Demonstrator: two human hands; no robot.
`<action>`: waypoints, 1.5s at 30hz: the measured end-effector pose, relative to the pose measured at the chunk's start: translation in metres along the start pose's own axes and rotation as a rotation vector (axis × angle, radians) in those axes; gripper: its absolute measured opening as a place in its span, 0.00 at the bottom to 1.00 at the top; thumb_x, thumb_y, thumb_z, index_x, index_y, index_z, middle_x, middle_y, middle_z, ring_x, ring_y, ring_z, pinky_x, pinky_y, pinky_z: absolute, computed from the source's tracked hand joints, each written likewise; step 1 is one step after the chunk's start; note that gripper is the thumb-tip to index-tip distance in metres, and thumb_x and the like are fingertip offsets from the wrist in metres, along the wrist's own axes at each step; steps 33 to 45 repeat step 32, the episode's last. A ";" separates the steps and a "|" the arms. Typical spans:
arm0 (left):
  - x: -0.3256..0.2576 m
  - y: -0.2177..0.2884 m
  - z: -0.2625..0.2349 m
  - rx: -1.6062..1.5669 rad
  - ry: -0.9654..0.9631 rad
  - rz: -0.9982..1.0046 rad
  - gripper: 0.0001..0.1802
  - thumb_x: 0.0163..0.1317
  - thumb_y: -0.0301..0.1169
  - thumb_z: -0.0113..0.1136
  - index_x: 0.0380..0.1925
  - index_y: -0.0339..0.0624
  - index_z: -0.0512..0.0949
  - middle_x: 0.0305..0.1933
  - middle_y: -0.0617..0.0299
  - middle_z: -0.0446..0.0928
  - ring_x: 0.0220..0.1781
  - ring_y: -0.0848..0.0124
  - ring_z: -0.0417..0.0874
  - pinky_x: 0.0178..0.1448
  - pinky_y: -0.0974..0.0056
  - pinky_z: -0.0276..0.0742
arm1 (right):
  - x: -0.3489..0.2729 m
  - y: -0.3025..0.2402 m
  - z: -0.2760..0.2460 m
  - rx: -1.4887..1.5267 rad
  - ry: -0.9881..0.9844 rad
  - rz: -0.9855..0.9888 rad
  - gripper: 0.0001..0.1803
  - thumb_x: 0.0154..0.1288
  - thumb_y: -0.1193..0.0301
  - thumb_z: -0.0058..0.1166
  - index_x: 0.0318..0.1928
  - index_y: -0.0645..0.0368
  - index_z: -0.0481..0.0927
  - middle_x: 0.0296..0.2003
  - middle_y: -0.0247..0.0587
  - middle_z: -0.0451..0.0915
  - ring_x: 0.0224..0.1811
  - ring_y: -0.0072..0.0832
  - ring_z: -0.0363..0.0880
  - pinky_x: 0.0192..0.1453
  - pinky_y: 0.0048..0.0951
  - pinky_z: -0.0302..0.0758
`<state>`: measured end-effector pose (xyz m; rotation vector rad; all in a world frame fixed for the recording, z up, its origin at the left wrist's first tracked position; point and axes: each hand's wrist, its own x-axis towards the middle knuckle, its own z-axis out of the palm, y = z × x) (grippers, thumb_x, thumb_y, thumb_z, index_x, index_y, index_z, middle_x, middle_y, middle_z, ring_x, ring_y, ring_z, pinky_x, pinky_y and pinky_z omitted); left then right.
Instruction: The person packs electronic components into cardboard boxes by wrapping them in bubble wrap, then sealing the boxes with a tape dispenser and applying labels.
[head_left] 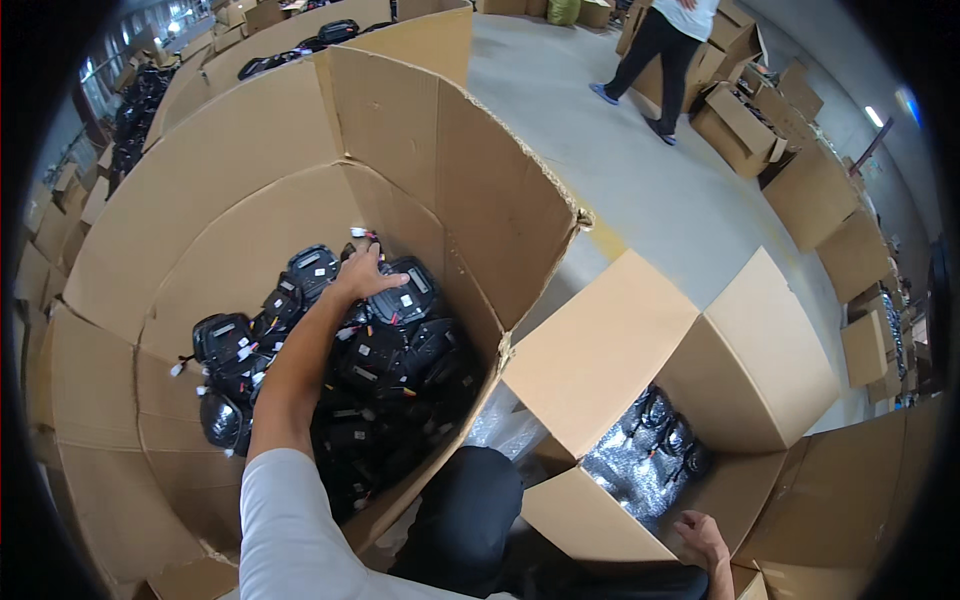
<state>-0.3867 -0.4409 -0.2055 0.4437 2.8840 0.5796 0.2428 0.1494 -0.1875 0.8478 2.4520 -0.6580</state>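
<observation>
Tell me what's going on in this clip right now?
A person leans over a large cardboard box heaped with black plastic parts with wire leads. The left hand reaches deep inside and rests on the top of the heap; whether it grips one is unclear. The right hand rests at the edge of a smaller open carton holding similar parts on bubble wrap. Another person walks in the background.

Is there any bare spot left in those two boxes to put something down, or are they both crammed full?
The big box is crowded: black parts fill its bottom around the left hand. The small box has bare cardboard between the bubble-wrapped parts and the right hand. The grey floor beyond lies open.
</observation>
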 end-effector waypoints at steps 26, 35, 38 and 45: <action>-0.185 0.165 -0.191 -1.314 0.042 0.288 0.28 0.56 0.39 0.74 0.51 0.35 0.76 0.45 0.57 0.83 0.45 0.69 0.85 0.53 0.62 0.83 | -0.016 -0.134 -0.067 0.081 0.145 -0.414 0.18 0.62 0.68 0.63 0.50 0.65 0.81 0.42 0.58 0.83 0.42 0.48 0.83 0.48 0.40 0.78; -0.212 0.285 -0.209 -1.326 -0.031 0.492 0.31 0.59 0.42 0.72 0.56 0.35 0.74 0.49 0.57 0.81 0.49 0.71 0.84 0.57 0.63 0.81 | -0.033 -0.335 -0.113 0.700 0.214 -1.054 0.26 0.72 0.62 0.58 0.63 0.65 0.75 0.54 0.50 0.83 0.57 0.39 0.82 0.64 0.33 0.74; -0.212 0.285 -0.209 -1.326 -0.031 0.492 0.31 0.59 0.42 0.72 0.56 0.35 0.74 0.49 0.57 0.81 0.49 0.71 0.84 0.57 0.63 0.81 | -0.033 -0.335 -0.113 0.700 0.214 -1.054 0.26 0.72 0.62 0.58 0.63 0.65 0.75 0.54 0.50 0.83 0.57 0.39 0.82 0.64 0.33 0.74; -0.212 0.285 -0.209 -1.326 -0.031 0.492 0.31 0.59 0.42 0.72 0.56 0.35 0.74 0.49 0.57 0.81 0.49 0.71 0.84 0.57 0.63 0.81 | -0.033 -0.335 -0.113 0.700 0.214 -1.054 0.26 0.72 0.62 0.58 0.63 0.65 0.75 0.54 0.50 0.83 0.57 0.39 0.82 0.64 0.33 0.74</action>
